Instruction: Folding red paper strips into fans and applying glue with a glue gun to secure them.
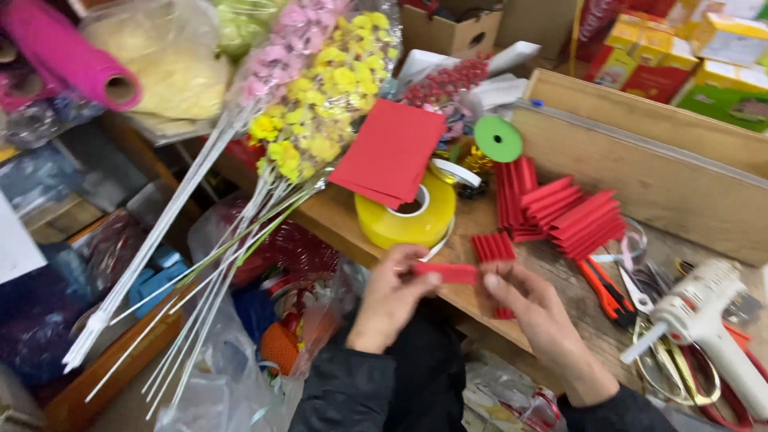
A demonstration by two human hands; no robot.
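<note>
Leftmost, a pink mesh roll lies above wrapped artificial flower sprays on long white stems, leaning across the wooden bench. Next come a stack of red paper sheets resting on a yellow tape roll. At the bench's front edge, the left hand pinches one end of a folded red paper strip between thumb and fingertips, while the right hand nips the other end; whether a 2nd piece sits under it is hard to tell. That strip looks light, thin and easily creased, so it is best held by its ends with gentle pressure. Behind stand pleated red paper fans, then orange-handled cutters, scissors and a white glue gun.
</note>
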